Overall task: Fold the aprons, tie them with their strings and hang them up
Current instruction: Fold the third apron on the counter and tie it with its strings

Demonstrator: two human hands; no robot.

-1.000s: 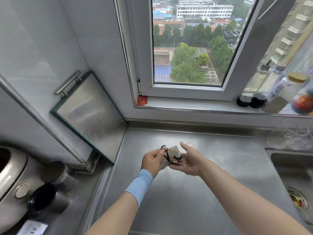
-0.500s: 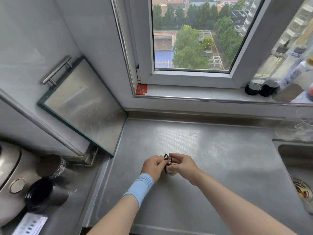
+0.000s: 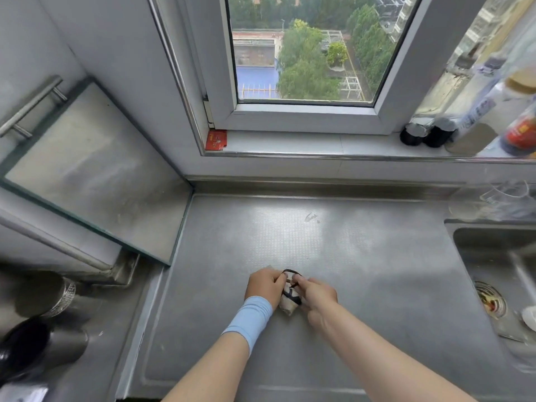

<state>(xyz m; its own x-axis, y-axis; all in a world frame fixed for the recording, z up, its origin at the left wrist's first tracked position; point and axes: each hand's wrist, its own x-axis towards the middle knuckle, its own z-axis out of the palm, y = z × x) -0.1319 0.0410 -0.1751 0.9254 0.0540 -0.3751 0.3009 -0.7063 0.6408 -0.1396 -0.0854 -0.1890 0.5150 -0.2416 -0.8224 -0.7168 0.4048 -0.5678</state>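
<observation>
Left hand [image 3: 265, 287], right hand [image 3: 316, 295]: pinch grip on pale, black-stringed apron bundle [image 3: 287, 305].

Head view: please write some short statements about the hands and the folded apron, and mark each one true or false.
1. The left hand and the right hand both hold the folded apron. True.
2. The folded apron hangs on a hook. False: it is between the hands, low at the steel counter.
3. The left wrist wears a light blue band. True.
4. The sink lies left of the hands. False: it lies to their right.
</observation>
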